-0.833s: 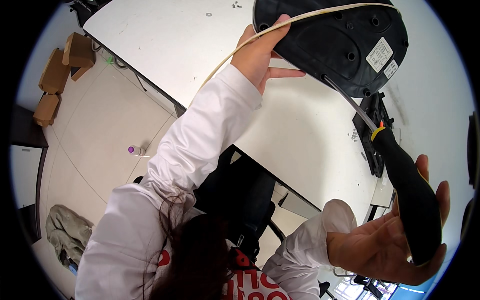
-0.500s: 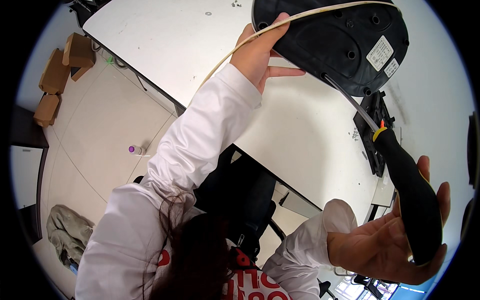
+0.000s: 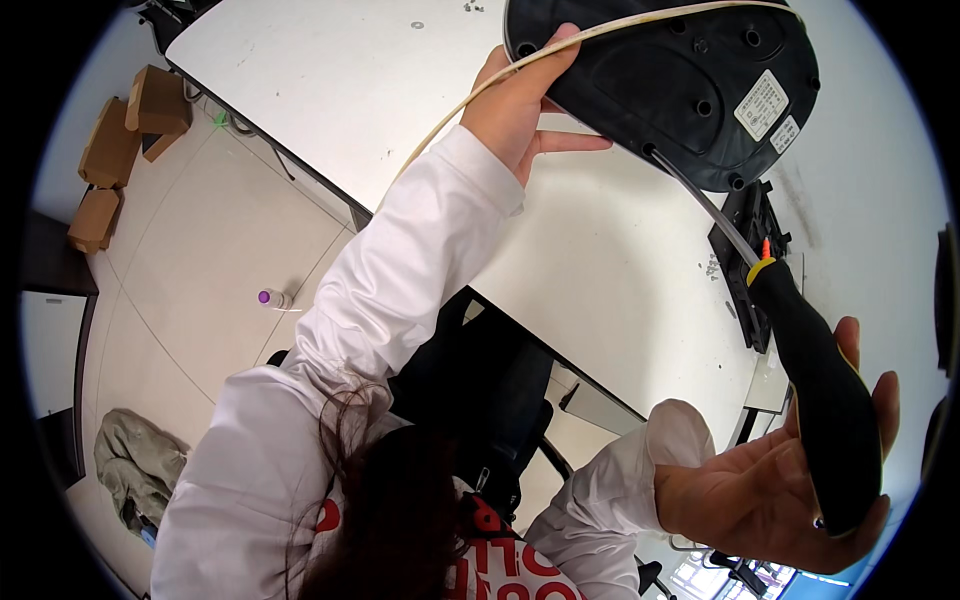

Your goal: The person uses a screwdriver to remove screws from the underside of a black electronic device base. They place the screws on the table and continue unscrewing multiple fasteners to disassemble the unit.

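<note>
My left hand (image 3: pixel 515 110) grips the left edge of a black plastic housing (image 3: pixel 640 75) and holds it above the white table, thumb on the near face. Round recessed holes and white labels mark this face. A pale cable (image 3: pixel 660 17) runs across the housing and over my left hand. In my right hand (image 3: pixel 780 480) is a screwdriver (image 3: pixel 820 390) with a fat black and yellow handle, my fingers wrapped around it. Its metal shaft slants up to the left, and the tip sits in a hole at the housing's lower edge. Whether a screw is in that hole is hidden.
On the white table (image 3: pixel 590 260) a black tool case (image 3: pixel 745 270) lies at the right, with several small screws (image 3: pixel 712 268) beside it. Cardboard boxes (image 3: pixel 110 150), a purple-capped bottle (image 3: pixel 274 299) and a greenish cloth (image 3: pixel 135 460) are on the floor at left.
Hardly anything differs. The screwdriver handle and the fingers of my right hand have shifted very slightly; the tip stays in the same hole.
</note>
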A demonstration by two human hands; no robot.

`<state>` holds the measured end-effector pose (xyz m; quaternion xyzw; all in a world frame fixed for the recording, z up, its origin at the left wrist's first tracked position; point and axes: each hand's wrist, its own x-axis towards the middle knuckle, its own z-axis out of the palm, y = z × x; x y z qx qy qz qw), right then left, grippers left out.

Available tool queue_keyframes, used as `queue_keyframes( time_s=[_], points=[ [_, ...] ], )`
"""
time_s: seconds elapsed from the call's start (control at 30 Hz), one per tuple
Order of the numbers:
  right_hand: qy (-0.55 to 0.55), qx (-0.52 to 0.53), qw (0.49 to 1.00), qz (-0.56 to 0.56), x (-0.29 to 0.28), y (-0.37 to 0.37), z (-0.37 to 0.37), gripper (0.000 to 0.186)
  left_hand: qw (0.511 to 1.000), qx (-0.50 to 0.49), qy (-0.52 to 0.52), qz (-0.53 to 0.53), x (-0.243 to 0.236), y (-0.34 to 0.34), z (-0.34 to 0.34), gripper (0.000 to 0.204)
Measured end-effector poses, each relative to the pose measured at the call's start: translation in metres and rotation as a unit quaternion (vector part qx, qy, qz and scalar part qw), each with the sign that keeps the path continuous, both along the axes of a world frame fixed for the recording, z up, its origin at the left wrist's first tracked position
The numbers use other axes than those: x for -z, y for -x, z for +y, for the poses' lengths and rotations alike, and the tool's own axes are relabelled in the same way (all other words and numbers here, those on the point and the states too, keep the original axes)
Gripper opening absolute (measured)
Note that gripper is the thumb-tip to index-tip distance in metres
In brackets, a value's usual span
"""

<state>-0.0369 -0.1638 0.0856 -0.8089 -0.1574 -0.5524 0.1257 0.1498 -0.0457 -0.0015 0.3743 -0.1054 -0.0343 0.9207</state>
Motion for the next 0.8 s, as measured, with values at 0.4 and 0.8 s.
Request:
queue_keyframes(
  time_s=[0.4,0.8],
  points=[
    [0.006,0.009,1.000,0.000,-0.0021,0.0064,-0.0023,0.047,1.000,-0.006,0.006,-0.006,-0.0018,0.0031,-0.0015,0.042],
    [-0.019,-0.007,1.000,-0.009,0.0015,-0.0001,0.0016,0.047,1.000,-0.009,0.012,0.005,-0.0012,0.0016,-0.0039,0.042]
  ],
)
